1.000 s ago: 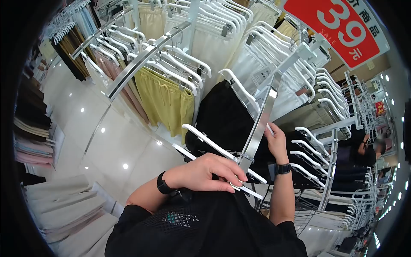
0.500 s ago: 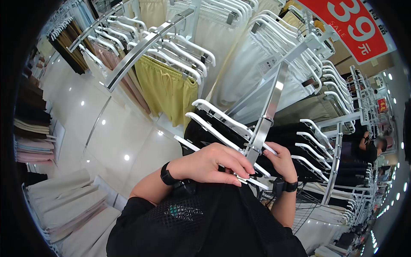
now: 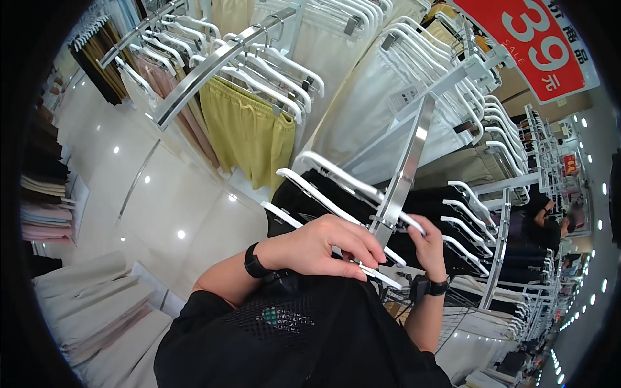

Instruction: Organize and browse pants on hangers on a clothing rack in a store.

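My left hand (image 3: 333,246) has its thumb and fingers closed on a white hanger (image 3: 387,279) at the front end of a metal rail (image 3: 409,165). Beyond the rail, my right hand (image 3: 428,247) pinches the right end of another white hanger (image 3: 347,174), the farthest back of the few on this rail. Between the two is a further white hanger (image 3: 317,194). Black garments (image 3: 294,205) hang from these hangers, partly hidden behind my left hand. My right palm is turned mostly out of sight.
Yellow-green drawstring trousers (image 3: 246,132) hang at the upper left, beside white trousers (image 3: 362,110). More black garments hang from a side rail (image 3: 499,249) on the right. Folded pale trousers (image 3: 97,304) lie at lower left. A red sale sign (image 3: 537,45) hangs above; a person (image 3: 550,223) stands far right.
The farthest hanger has slid to the right with my right hand, and its end now sticks out past the rail. My left hand stays nearly in place. The view has shifted slightly.
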{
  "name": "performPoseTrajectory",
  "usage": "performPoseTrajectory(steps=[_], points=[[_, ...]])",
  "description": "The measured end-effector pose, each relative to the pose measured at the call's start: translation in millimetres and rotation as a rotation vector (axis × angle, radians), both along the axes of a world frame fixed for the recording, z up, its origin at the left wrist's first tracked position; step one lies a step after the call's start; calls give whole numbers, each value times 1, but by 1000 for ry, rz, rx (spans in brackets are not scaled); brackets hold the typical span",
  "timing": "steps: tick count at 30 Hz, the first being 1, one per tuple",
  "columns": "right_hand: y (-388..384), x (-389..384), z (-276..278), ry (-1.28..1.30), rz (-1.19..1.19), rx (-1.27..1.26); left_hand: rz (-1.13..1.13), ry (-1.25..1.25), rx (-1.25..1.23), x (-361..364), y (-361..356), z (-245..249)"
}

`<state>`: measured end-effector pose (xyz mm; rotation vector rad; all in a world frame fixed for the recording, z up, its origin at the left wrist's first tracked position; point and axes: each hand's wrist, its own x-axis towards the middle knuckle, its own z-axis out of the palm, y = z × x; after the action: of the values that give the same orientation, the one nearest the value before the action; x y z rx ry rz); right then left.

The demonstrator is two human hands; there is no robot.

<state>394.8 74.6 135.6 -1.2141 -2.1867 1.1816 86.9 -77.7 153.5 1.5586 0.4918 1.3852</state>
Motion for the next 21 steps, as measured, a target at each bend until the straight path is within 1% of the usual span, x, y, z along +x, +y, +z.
performPoseTrajectory(steps=[4, 5, 8, 9, 10, 11, 16, 17, 18, 20, 21], points=[[31, -13, -9, 78, -68, 93, 26, 5, 4, 1, -3, -1], [39, -18, -4, 56, -98, 78, 26, 4, 9, 2, -4, -1], [82, -22, -23, 49, -163, 161, 64, -39, -14, 5, -7, -3], [101, -20, -34, 85, -179, 160, 68, -38, -9, 6, -7, -3], [106, -27, -34, 163, -194, 139, 72, -35, -8, 6, -9, -4], [114, -31, -36, 168, -213, 128, 83, -44, 13, 7, -9, -4], [129, -42, -46, 236, -294, 76, 112, -13, 34, 7, -12, -2], [133, -38, -49, 180, -298, 117, 118, -10, 40, 6, -12, -1], [132, -38, -50, 183, -292, 116, 124, -7, 41, 6, -13, -1], [128, -35, -52, 205, -379, 204, 109, -30, 32, 7, -12, -2], [128, -29, -54, 216, -384, 286, 110, -29, 33, 7, -12, -2]])
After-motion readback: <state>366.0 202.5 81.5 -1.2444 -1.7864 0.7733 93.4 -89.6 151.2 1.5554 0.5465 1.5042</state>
